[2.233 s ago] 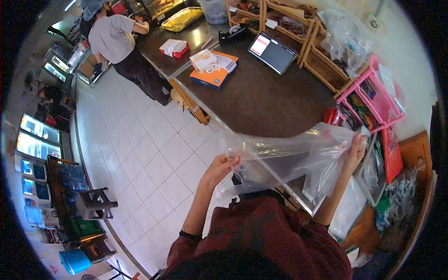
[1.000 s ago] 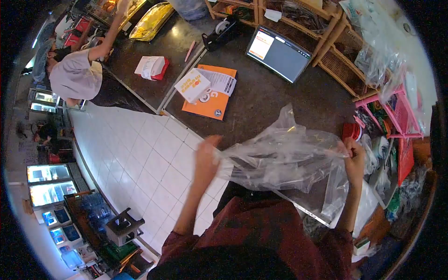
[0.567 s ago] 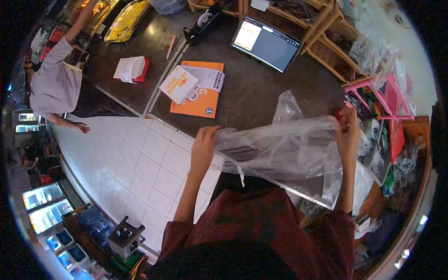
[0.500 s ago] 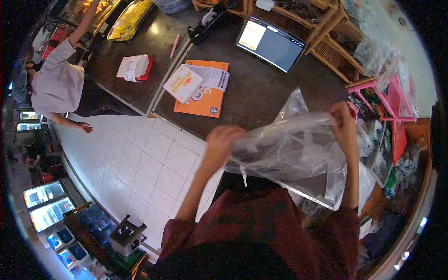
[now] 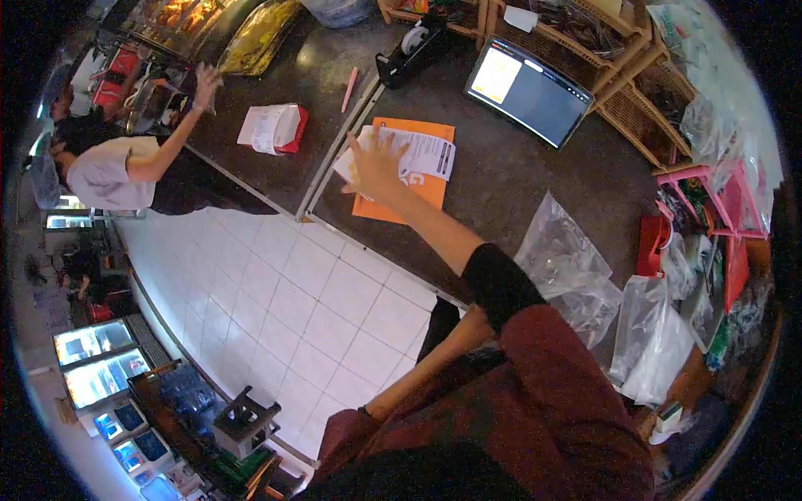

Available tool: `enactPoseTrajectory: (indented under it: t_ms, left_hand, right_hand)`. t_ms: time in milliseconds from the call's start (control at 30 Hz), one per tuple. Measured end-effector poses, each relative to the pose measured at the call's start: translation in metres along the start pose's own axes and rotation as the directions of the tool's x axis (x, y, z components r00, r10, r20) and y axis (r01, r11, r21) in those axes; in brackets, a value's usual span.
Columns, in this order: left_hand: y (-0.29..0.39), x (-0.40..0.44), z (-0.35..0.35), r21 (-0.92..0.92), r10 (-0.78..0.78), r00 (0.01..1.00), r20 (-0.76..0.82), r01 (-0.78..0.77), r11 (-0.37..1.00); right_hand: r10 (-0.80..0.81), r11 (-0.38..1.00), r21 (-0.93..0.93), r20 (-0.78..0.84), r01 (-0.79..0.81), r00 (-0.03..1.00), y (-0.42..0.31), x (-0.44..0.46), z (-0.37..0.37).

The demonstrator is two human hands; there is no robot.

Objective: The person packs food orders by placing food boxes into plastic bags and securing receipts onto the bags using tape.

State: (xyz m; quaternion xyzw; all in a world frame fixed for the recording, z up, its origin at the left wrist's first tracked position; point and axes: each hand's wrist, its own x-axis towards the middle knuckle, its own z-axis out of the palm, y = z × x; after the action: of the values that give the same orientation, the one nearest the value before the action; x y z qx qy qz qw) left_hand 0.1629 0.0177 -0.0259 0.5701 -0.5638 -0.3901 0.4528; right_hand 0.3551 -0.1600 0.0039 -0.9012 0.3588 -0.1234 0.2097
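My right hand [image 5: 378,165] is stretched across the counter with its fingers spread over a small white box [image 5: 342,167], covering most of it. Whether the fingertips press on the box is not clear. Under the box lies an orange printed sheet or packet [image 5: 388,210], with a white printed slip [image 5: 433,155] on top. My left hand [image 5: 476,327] is low, near the counter's front edge, and its fingers are hidden behind my right arm. Just beyond that arm, a clear plastic bag [image 5: 561,250] rests crumpled on the counter.
A tablet [image 5: 530,90] stands before wicker shelves [image 5: 639,108]. A tape dispenser [image 5: 409,54], pink pen [image 5: 349,90] and red-and-white packet [image 5: 274,129] lie farther left. A pink basket [image 5: 710,196] and more plastic bags [image 5: 652,342] are at right. Another person [image 5: 117,171] works at left.
My right hand has left the plastic bag and swung left to the white box. The bag has sunk onto the counter. My left hand has moved right, under my right arm.
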Motion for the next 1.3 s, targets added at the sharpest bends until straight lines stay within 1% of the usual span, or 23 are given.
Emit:
enactPoseTrajectory:
  t_ms: [33, 67, 100, 200, 267, 300, 333, 400, 500, 533, 600, 667, 800, 867, 933, 1000, 1033, 1067, 1100, 1133, 1200, 1233, 1300]
  left_hand:
    - [-0.004, -0.001, -0.002, 0.238, 0.212, 0.965, -0.152, -0.173, 0.956]
    - [-0.007, -0.01, -0.009, -0.094, -0.131, 0.991, 0.04, 0.134, 0.986]
    - [0.002, -0.012, -0.021, -0.334, -0.383, 0.867, 0.317, 0.481, 0.811]
    - [0.017, -0.011, -0.036, -0.392, -0.315, 0.907, 0.278, 0.407, 0.825]
    - [0.01, -0.02, -0.033, -0.324, -0.316, 0.907, 0.279, 0.399, 0.858]
    - [0.012, -0.017, -0.036, -0.328, -0.315, 0.907, 0.279, 0.398, 0.856]
    - [0.017, -0.012, -0.041, -0.27, -0.355, 0.848, 0.395, 0.476, 0.837]
    - [0.016, -0.012, -0.041, -0.199, -0.389, 0.768, 0.509, 0.545, 0.815]
    - [0.011, -0.008, -0.032, -0.101, -0.26, 0.83, 0.494, 0.352, 0.931]
    - [0.02, -0.002, -0.037, -0.161, -0.304, 0.787, 0.536, 0.449, 0.879]
    - [0.025, 0.0, -0.037, -0.208, -0.337, 0.732, 0.591, 0.543, 0.814]
    - [0.02, -0.002, -0.032, -0.233, -0.376, 0.73, 0.571, 0.583, 0.778]
    - [-0.001, -0.009, -0.026, -0.215, -0.352, 0.714, 0.605, 0.572, 0.791]
    - [-0.004, -0.012, -0.023, -0.087, -0.279, 0.691, 0.667, 0.444, 0.892]
    - [-0.003, -0.018, -0.013, -0.063, -0.17, 0.631, 0.757, 0.329, 0.942]
    - [0.004, -0.017, -0.006, -0.087, -0.085, 0.58, 0.81, 0.262, 0.961]
    - [0.011, -0.016, -0.003, -0.133, -0.016, 0.606, 0.795, 0.201, 0.97]
    - [0.019, -0.014, -0.001, -0.177, 0.052, 0.625, 0.779, 0.138, 0.974]
    - [0.024, -0.013, 0.002, -0.219, 0.124, 0.64, 0.759, 0.072, 0.973]
    - [0.027, -0.013, 0.007, -0.222, 0.127, 0.638, 0.76, 0.071, 0.972]
    - [0.03, -0.013, 0.014, -0.143, 0.016, 0.61, 0.793, 0.161, 0.977]
    - [0.028, -0.016, 0.02, -0.143, 0.016, 0.607, 0.795, 0.161, 0.977]
    - [0.027, -0.019, 0.025, -0.252, 0.12, 0.757, 0.642, 0.061, 0.966]
  right_hand:
    - [0.076, 0.996, -0.045, 0.068, -0.073, 0.995, -0.002, 0.007, 0.008]
    - [0.077, 0.996, -0.039, 0.067, -0.075, 0.995, 0.003, 0.006, 0.015]
    - [0.043, 0.999, -0.018, 0.095, -0.041, 0.995, 0.011, -0.006, 0.005]
    - [-0.14, 0.986, -0.093, -0.01, 0.139, 0.99, 0.072, -0.042, 0.003]
    - [-0.103, 0.99, -0.108, -0.167, 0.086, 0.981, 0.106, -0.073, -0.037]
    - [-0.012, 0.949, -0.305, 0.204, 0.075, 0.979, 0.112, -0.071, -0.077]
    - [0.158, 0.976, -0.171, 0.121, -0.136, 0.98, 0.157, -0.08, -0.064]
    - [0.407, 0.881, -0.3, 0.093, -0.364, 0.909, 0.202, -0.093, -0.063]
    - [0.284, 0.863, -0.439, 0.012, -0.25, 0.959, 0.218, -0.076, -0.074]
    - [0.141, 0.931, -0.332, -0.058, -0.153, 0.988, 0.209, -0.061, -0.072]
    - [0.052, 0.988, 0.153, -0.098, -0.036, 0.994, 0.201, -0.031, -0.037]
    - [0.233, 0.921, 0.318, 0.009, -0.224, 0.972, 0.17, -0.014, -0.012]
    - [0.344, 0.883, 0.371, -0.091, -0.289, 0.934, 0.173, -0.016, 0.006]
    - [0.397, 0.747, 0.451, 0.285, -0.488, 0.872, 0.179, -0.036, -0.02]
    - [-0.076, 0.653, 0.703, 0.43, -0.281, 0.899, 0.191, -0.073, -0.031]
    - [-0.38, 0.854, 0.502, 0.78, -0.135, 0.497, 0.209, -0.094, -0.037]
    - [-0.379, 0.855, 0.501, 0.783, -0.138, 0.493, 0.209, -0.101, -0.036]
    - [-0.117, 0.992, 0.125, 0.789, 0.03, 0.604, 0.208, -0.113, -0.036]
    - [0.107, 0.945, -0.297, 0.671, 0.134, 0.734, 0.204, -0.119, -0.041]
    - [0.129, 0.943, -0.31, 0.681, 0.124, 0.72, 0.201, -0.112, -0.042]
    - [-0.068, 0.864, -0.439, 0.383, 0.246, 0.921, 0.191, -0.105, -0.036]
    - [-0.156, 0.84, -0.469, 0.275, 0.274, 0.949, 0.19, -0.096, -0.033]
    - [-0.245, 0.814, -0.502, 0.16, 0.293, 0.956, 0.184, -0.084, -0.03]
